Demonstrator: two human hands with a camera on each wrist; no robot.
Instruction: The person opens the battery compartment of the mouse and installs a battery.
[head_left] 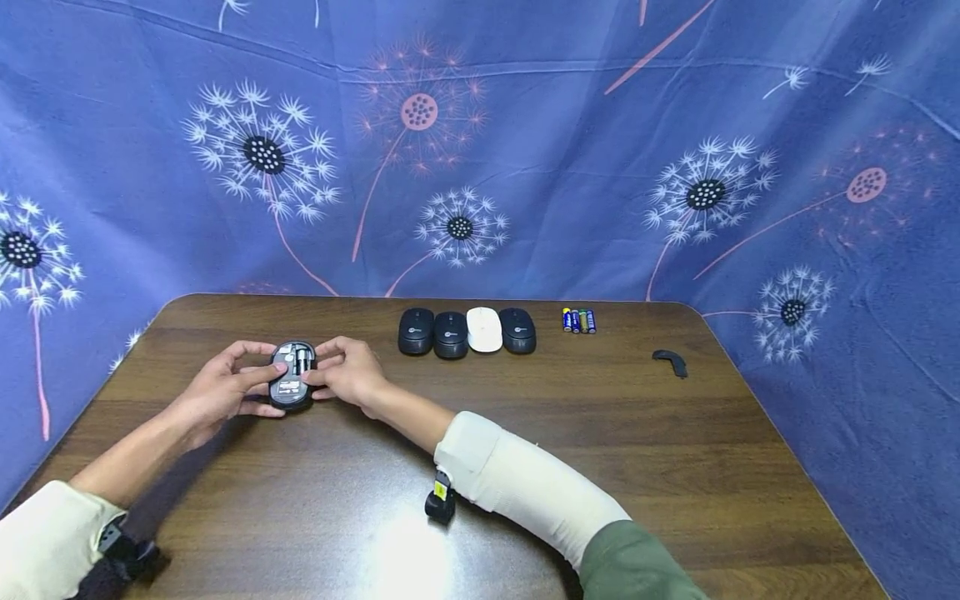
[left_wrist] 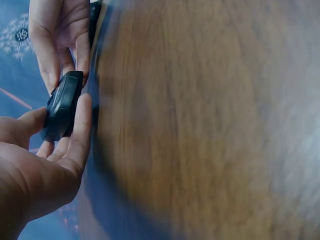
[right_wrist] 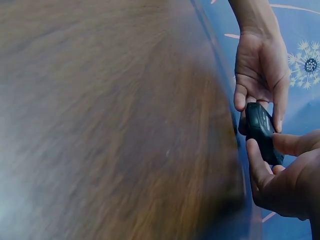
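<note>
Both hands hold a black computer mouse [head_left: 288, 390] at the left of the table, its underside facing up. Its battery compartment [head_left: 302, 360] is uncovered, with silvery parts showing inside. My left hand [head_left: 225, 385] grips the left side, thumb across the underside and fingers around the edge. From the right, my right hand [head_left: 348, 372] holds the opposite side, its thumb tip at the compartment. In the left wrist view the mouse [left_wrist: 64, 107] is seen edge-on between both hands. The right wrist view shows the mouse [right_wrist: 261, 131] with fingers at both ends.
Three black mice, one of them the rightmost mouse [head_left: 518, 331], and a white mouse [head_left: 484, 329] stand in a row at the table's back. Several batteries [head_left: 579, 321] lie right of them. A curved dark piece [head_left: 671, 362] lies farther right. A patterned blue cloth [head_left: 562, 208] hangs behind.
</note>
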